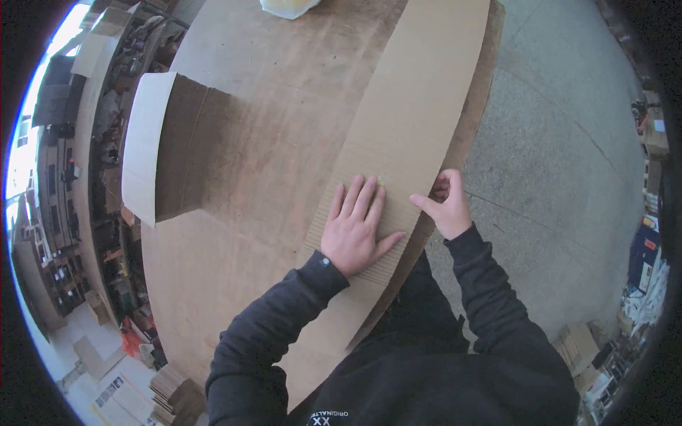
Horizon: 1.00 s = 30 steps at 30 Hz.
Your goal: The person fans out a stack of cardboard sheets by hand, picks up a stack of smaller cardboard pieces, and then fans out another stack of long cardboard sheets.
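Note:
A long strip of brown corrugated cardboard (405,106) lies along the right edge of the table, with ribbed creases across its near part. My left hand (355,231) rests palm down on this ribbed part, fingers spread and holding nothing. At the strip's right edge is my right hand (452,206), its thumb over the top and its other fingers curled at the side, closed on the edge. Part of those fingers is hidden.
The brown table (284,92) bears a folded cardboard piece (188,145) with a white face at left and a pale plastic-like item (290,6) at the far end. Crowded shelves (110,142) stand left; grey concrete floor (547,163) lies right, with stacked cardboard (577,348) beyond.

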Tool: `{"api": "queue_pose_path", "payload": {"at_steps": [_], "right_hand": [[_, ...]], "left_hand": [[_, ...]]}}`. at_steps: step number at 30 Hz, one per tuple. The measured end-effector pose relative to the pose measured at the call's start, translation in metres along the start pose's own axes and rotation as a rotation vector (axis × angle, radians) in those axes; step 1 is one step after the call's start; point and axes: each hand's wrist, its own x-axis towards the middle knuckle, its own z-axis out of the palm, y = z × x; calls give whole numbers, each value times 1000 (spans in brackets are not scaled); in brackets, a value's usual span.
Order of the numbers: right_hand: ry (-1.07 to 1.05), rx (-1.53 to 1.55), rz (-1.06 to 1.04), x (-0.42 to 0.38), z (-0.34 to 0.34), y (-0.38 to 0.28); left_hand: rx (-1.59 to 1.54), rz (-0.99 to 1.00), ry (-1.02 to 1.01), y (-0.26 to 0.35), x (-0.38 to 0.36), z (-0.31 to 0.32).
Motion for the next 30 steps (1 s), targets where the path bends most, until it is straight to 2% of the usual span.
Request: {"api": "queue_pose_path", "payload": {"at_steps": [7,16,19,30], "right_hand": [[-7,10,28,0,-1,-6],[38,-41,-46,-13,4,4],[0,-55,70,-18,4,-2],[-26,4,126,-17,5,-6]], "left_hand": [[9,-10,-37,0,-5,-1],[-3,-9,-19,1,-8,-2],[4,-22,-44,6,-14,-9],[16,-31,-72,6,-27,-4]]}}
